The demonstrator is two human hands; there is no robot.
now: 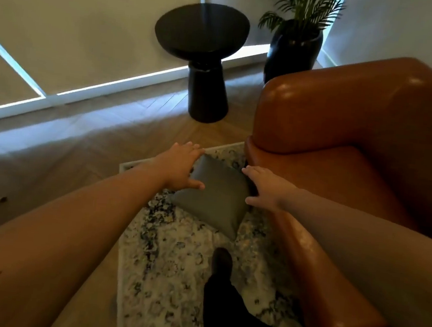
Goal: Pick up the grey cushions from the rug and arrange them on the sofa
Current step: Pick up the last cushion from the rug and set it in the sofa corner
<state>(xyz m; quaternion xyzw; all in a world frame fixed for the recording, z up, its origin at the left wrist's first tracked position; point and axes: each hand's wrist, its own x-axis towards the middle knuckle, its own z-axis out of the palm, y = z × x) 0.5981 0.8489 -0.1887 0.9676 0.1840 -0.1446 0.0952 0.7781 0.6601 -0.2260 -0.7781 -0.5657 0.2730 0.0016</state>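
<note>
One grey cushion point(214, 197) lies flat on the patterned rug point(172, 277), close to the front of the brown leather sofa point(357, 140). My left hand point(183, 166) rests at the cushion's left edge, fingers spread, thumb lying on its top. My right hand point(268, 188) is at the cushion's right edge, fingers apart, between the cushion and the sofa. Neither hand has closed around it. The sofa seat in view holds no cushion.
A black round side table point(201, 56) stands on the wood floor beyond the rug. A dark pot with a palm point(293, 49) sits behind the sofa arm. My dark-trousered leg and foot point(221, 277) stand on the rug below the cushion.
</note>
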